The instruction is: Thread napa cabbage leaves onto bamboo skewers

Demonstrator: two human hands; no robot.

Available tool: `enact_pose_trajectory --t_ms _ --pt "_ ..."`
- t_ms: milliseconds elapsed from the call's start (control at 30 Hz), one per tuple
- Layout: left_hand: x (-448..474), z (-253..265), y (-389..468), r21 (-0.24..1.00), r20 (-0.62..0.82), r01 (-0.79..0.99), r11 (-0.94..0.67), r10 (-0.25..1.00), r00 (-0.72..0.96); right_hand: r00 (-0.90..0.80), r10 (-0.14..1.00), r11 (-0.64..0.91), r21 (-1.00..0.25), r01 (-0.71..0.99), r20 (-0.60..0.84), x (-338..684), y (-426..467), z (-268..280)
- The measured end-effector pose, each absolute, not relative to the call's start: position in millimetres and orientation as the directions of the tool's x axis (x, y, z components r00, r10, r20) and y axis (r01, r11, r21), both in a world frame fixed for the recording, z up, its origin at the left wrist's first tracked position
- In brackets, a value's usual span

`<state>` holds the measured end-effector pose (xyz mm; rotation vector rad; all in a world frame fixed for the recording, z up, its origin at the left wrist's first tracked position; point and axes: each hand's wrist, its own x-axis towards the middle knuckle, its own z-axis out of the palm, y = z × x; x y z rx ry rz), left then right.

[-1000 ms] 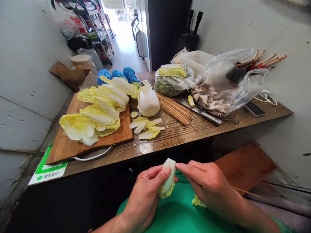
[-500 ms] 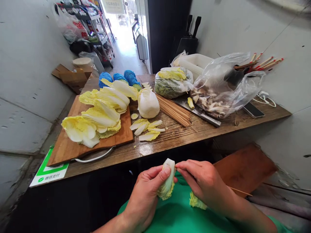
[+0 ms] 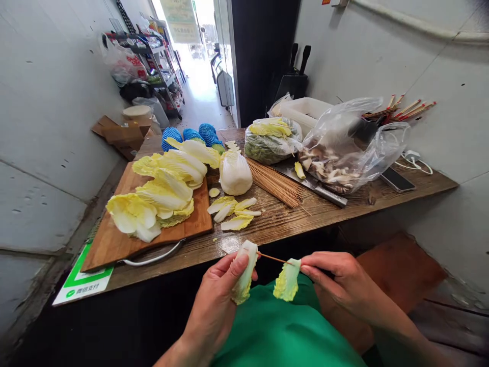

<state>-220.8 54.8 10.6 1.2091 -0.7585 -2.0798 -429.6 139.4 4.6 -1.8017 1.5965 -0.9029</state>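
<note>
My left hand (image 3: 223, 280) is closed around a small piece of napa cabbage leaf (image 3: 247, 262), thumb on its pale rib. A thin bamboo skewer (image 3: 272, 257) runs from that piece to a second cabbage leaf piece (image 3: 287, 280), which hangs threaded on it with its yellow frilly edge down. My right hand (image 3: 328, 272) pinches the skewer at the right edge of the second piece; the rest of the skewer is hidden behind the hand. On the table ahead lie several cut cabbage leaf pieces (image 3: 240, 222).
A wooden cutting board (image 3: 187, 228) bears large cabbage leaves. Behind the cut pieces are a cabbage head (image 3: 235, 174), a bundle of skewers (image 3: 275, 181) and a knife (image 3: 330, 194). Bagged mushrooms (image 3: 332, 168), bagged greens (image 3: 267, 145) and a phone (image 3: 397, 179) stand to the right.
The skewer has gone into the left-hand piece, and the second leaf piece has come out from under my right hand, now hanging between both hands. The hands have moved apart; the view has tilted up slightly.
</note>
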Motion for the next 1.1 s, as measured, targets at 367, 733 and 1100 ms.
enact_pose_trajectory --t_ms 367,733,1100 --pt "-220.3 14.7 51.7 0.771 -0.516 0.082 -0.632 -0.694 -0.502 0.041 -0.999 -0.053 -0.817 -0.575 0.035 -429.3 145.8 5.1" --pt "-219.0 8.0 49.4 0.826 -0.456 0.027 -0.563 -0.696 -0.555 0.096 -0.995 -0.066 -0.846 -0.53 0.018 -429.2 145.1 8.5" --pt "-219.0 8.8 44.1 0.764 -0.517 0.079 -0.64 -0.681 -0.519 0.05 -0.997 -0.082 -0.834 -0.546 0.066 -423.7 144.3 8.4"
